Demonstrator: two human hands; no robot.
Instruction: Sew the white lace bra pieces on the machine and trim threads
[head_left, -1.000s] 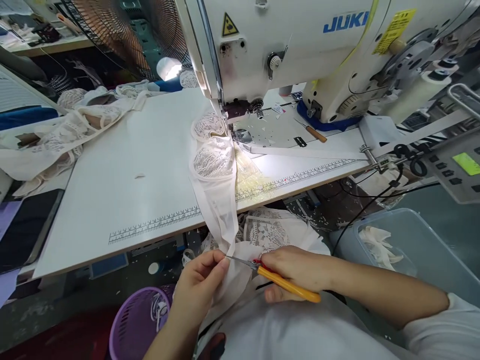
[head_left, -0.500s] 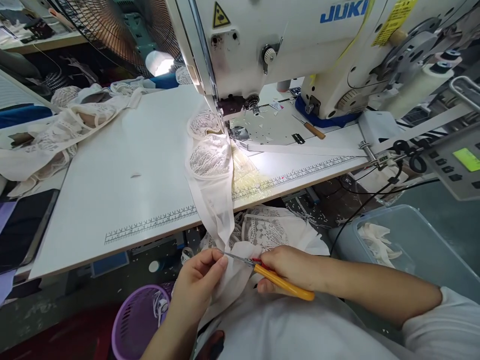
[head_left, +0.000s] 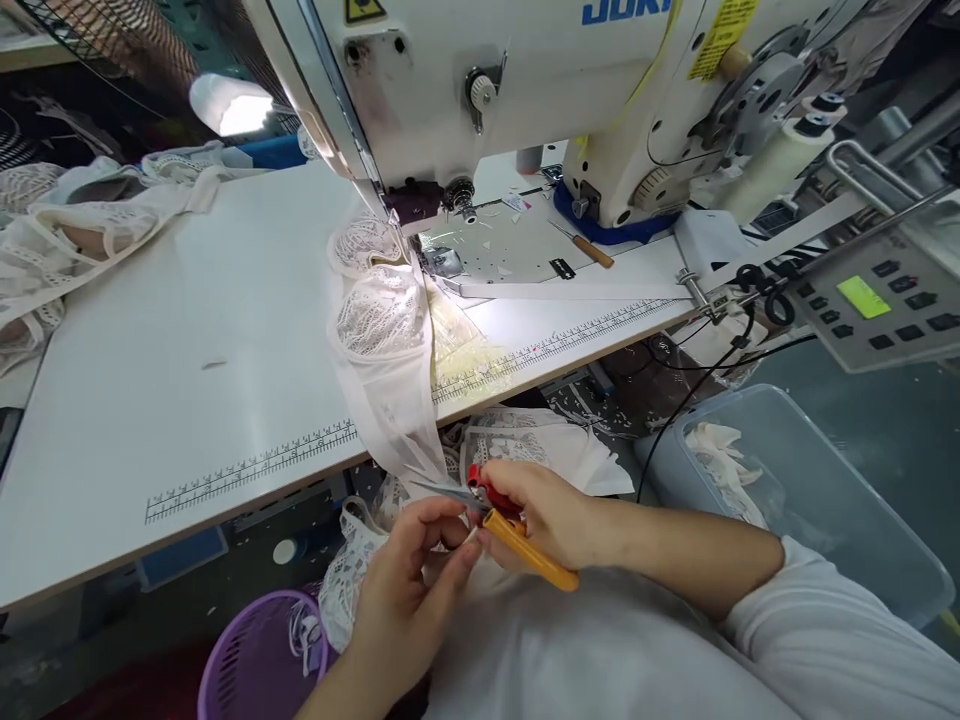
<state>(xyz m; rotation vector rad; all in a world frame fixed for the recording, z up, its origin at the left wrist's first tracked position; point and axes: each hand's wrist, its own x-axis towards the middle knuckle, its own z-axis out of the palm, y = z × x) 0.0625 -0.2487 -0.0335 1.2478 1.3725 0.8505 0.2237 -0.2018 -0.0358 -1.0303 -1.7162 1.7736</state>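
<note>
A white lace bra (head_left: 379, 320) lies on the sewing table (head_left: 187, 370) under the machine's needle, and its sheer band hangs over the front edge down to my lap. My right hand (head_left: 551, 515) grips orange-handled thread snips (head_left: 517, 535), blades pointing left at the band's end. My left hand (head_left: 416, 580) pinches that fabric end just below the blades, the fingers touching the snips' tip.
A white Juki sewing machine (head_left: 525, 70) fills the back. A lace pile (head_left: 67, 240) lies at the table's left. A purple basket (head_left: 259, 655) sits below left, a clear bin (head_left: 817, 490) of fabric pieces at right, a control panel (head_left: 874, 300) beyond it.
The view has swung right and down. My hands have come closer together, the left hand dropping below the snips, and the snips have lifted toward the hanging band.
</note>
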